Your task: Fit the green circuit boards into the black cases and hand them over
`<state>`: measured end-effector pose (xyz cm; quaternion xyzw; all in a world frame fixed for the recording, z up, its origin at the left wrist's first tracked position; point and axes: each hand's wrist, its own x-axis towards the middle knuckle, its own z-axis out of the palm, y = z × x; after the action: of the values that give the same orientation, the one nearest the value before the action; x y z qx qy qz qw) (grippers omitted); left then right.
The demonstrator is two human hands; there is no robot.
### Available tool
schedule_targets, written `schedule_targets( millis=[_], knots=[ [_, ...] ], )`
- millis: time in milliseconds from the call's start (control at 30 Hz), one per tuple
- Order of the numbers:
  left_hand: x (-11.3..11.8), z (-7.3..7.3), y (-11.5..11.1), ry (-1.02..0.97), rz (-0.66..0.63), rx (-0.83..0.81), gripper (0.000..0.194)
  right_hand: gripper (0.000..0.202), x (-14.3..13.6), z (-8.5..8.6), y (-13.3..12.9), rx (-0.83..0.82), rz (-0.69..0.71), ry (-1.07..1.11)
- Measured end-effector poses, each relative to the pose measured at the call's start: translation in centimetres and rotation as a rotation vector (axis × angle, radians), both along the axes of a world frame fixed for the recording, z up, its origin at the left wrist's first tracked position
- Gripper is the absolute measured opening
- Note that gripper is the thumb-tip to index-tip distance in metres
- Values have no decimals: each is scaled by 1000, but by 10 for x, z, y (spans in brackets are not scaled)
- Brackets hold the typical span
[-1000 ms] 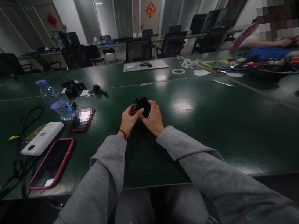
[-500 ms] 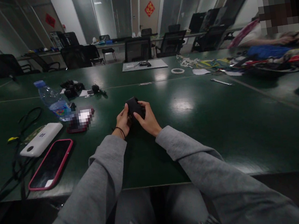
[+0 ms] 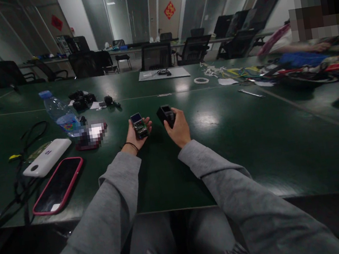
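Note:
My left hand point(image 3: 134, 139), palm up, cradles a green circuit board point(image 3: 140, 129) with a small screen point(image 3: 136, 118) at its far end. The fingers curl loosely beside the board. To the right, my right hand point(image 3: 180, 129) grips a black plastic housing point(image 3: 165, 114) that has a rectangular opening or window on its upper face. Thumb and fingers clasp its near right side and hide part of it. A gap of bare table separates the board from the housing, and both are held over the green table point(image 3: 170, 177).
Left of my hands are a pink-cased phone point(image 3: 58, 186), a white power bank point(image 3: 47, 158), another phone point(image 3: 92, 136), a water bottle point(image 3: 61, 117) and cables. Black parts point(image 3: 82, 100) lie behind. Rightwards are a wrench point(image 3: 251, 93), a tape roll point(image 3: 201, 80), tangled wires and a person.
Both hands were together on one black device. Now they are apart: the circuit board lies in my left hand, and the black housing has moved right in my right hand.

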<state>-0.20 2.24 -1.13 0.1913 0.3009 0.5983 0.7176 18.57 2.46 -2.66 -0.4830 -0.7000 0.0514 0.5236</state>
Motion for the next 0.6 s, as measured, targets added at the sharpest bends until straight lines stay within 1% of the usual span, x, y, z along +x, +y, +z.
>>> schedule_targets(
  millis=[100, 233, 367, 433, 500, 600],
  knots=[
    [0, 3, -2, 2, -38, 2, 63, 51, 0, -8, 2, -59, -24, -121],
    [3, 9, -5, 31, -67, -18, 59, 51, -1, -13, 5, -111, -57, -257],
    [6, 13, -7, 40, -36, -15, 54, 70, 2, -18, 11, -122, -67, -195],
    [6, 12, -8, 46, -21, -17, 47, 76, 4, -20, 15, -155, -65, -152],
    [6, 11, -7, 54, -17, -22, 37, 72, 6, -22, 17, -207, -60, -144],
    [5, 9, -6, 64, -24, -38, 28, 56, 7, -22, 17, -265, -49, -142]
  ],
)
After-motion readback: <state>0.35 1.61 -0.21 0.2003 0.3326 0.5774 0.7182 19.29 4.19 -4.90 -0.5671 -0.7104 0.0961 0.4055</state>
